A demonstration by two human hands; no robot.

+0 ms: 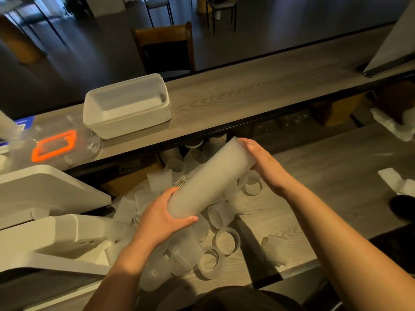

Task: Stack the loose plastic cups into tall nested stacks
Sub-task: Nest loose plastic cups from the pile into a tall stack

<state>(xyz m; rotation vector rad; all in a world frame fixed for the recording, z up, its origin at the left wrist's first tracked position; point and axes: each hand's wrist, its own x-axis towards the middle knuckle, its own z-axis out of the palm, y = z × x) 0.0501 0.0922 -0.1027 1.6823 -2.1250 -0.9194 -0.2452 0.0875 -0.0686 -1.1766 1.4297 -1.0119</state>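
Note:
A long nested stack of translucent plastic cups [208, 178] lies tilted in the air between my hands, its far end up and to the right. My left hand [161, 212] grips the stack's near, lower end with fingers and thumb curled round it. My right hand [262, 162] cups the far, upper end, fingers bent over the rim. Under the stack, several loose cups [226, 241] lie scattered on the grey wooden table [314, 182], some on their sides, some open end up. Another short stack [276, 245] lies to the right.
A white plastic tub [128, 106] stands on the raised wooden shelf [247, 90] behind. A clear lid with an orange latch [54, 144] sits at the left. White foam pieces [45, 212] crowd the left side. A wooden chair [166, 48] stands beyond the shelf.

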